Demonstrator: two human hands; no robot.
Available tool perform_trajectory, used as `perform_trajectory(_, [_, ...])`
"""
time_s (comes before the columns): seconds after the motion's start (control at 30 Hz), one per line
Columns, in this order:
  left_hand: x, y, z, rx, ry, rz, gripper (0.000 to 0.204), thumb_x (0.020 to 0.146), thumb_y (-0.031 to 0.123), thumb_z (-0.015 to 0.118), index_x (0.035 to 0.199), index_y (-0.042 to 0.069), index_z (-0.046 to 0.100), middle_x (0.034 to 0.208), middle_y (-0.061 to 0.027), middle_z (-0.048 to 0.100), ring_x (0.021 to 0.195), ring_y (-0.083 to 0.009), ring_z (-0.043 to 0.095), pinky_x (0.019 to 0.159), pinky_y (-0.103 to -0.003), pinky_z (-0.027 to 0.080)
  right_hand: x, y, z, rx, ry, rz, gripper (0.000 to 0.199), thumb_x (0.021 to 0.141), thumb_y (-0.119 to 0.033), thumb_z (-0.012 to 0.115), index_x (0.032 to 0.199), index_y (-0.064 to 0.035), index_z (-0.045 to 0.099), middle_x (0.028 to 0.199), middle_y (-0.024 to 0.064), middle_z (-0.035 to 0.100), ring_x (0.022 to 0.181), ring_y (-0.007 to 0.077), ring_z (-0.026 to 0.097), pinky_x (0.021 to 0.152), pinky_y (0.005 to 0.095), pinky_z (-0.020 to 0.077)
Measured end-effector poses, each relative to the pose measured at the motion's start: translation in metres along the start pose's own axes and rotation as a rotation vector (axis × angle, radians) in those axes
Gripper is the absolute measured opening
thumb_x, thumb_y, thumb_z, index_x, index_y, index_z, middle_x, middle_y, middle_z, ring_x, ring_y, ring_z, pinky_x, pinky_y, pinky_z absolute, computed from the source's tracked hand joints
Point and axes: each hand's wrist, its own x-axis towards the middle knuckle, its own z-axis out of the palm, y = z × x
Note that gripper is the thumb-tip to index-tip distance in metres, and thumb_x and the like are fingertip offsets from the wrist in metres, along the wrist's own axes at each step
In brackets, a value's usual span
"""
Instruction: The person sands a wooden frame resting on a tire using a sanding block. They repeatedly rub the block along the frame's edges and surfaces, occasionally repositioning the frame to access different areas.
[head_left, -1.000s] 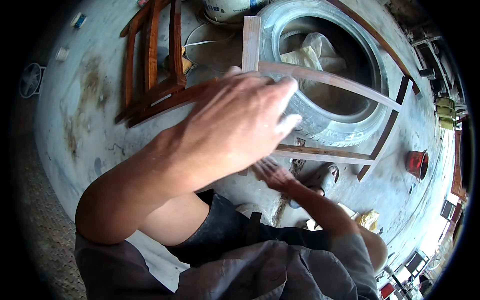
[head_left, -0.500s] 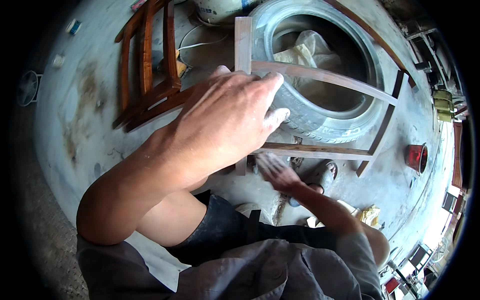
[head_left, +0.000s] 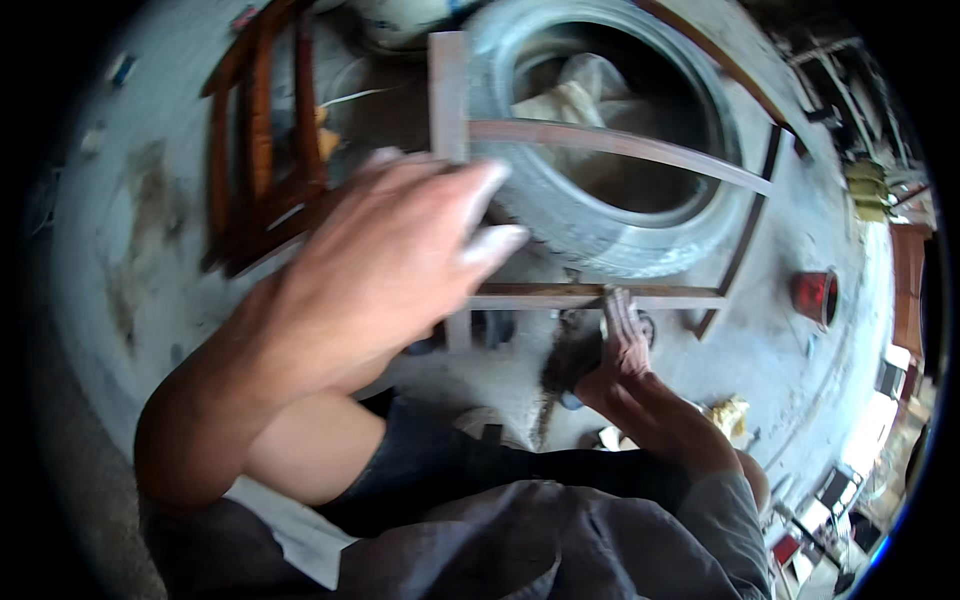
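Wooden frame [head_left: 600, 296], thin brown slats joined at corners, lies across the grey tyre [head_left: 610, 215] in the upper middle of the frame, its lower rail just above the right hand [head_left: 622, 345]. That hand lies flat, fingers straight and together, touching or nearly touching the rail and gripping nothing. The left hand [head_left: 400, 260] fills the centre, blurred and raised near the camera, fingers spread loosely, empty. How far the work has come I judge hard to read: the frame looks assembled but unfinished. Inside the tyre sits crumpled pale cloth or plastic [head_left: 575, 100]. A red tin [head_left: 815, 295] stands on the concrete floor [head_left: 130, 230] at right; its contents cannot be seen.
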Motion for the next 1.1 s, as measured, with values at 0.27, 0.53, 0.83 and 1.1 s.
perform_trajectory(0.27, [0.017, -0.002, 0.01, 0.051, -0.003, 0.014, 0.05, 0.095, 0.029, 0.071, 0.128, -0.007, 0.061, 0.098, -0.0234, 0.073, 0.092, -0.0316, 0.072, 0.095, -0.045, 0.052, 0.139, -0.137, 0.024, 0.279, 0.055, -0.608, 0.053, 0.088, -0.016, 0.054, 0.137, 0.0041, 0.055, 0.14, 0.0224, 0.058, 0.136, 0.0371, 0.051, 0.12, 0.0509, 0.0336])
perform_trajectory(0.53, [0.014, -0.011, 0.015, 0.015, 0.09, 0.0, 0.019, 0.094, 0.007, 0.059, 0.103, -0.007, 0.068, 0.093, -0.0225, 0.072, 0.091, -0.0267, 0.07, 0.09, -0.042, 0.058, 0.076, -0.122, 0.125, -0.187, 0.158, -0.886, 0.055, 0.095, -0.017, 0.051, 0.146, 0.0053, 0.049, 0.159, 0.0166, 0.043, 0.147, 0.0289, 0.04, 0.124, 0.0419, 0.031])
perform_trajectory(0.83, [-0.002, -0.033, 0.02, 0.053, 0.29, 0.03, 0.014, 0.091, 0.006, 0.064, 0.096, -0.004, 0.071, 0.08, -0.0168, 0.074, 0.066, -0.0245, 0.073, 0.071, -0.042, 0.06, 0.13, -0.074, 0.082, -0.174, 0.104, -0.89, 0.055, 0.096, -0.014, 0.051, 0.149, 0.0008, 0.045, 0.157, 0.016, 0.044, 0.146, 0.0286, 0.042, 0.121, 0.0406, 0.0342])
perform_trajectory(1.1, [0.01, -0.02, 0.021, 0.092, 0.254, 0.022, 0.017, 0.091, 0.011, 0.063, 0.096, -0.003, 0.072, 0.083, -0.0188, 0.074, 0.079, -0.0259, 0.075, 0.081, -0.044, 0.057, 0.107, -0.093, 0.115, -0.163, -0.067, -0.999, 0.055, 0.096, -0.02, 0.056, 0.145, 0.0015, 0.046, 0.151, 0.0173, 0.045, 0.14, 0.0309, 0.045, 0.117, 0.0419, 0.0369])
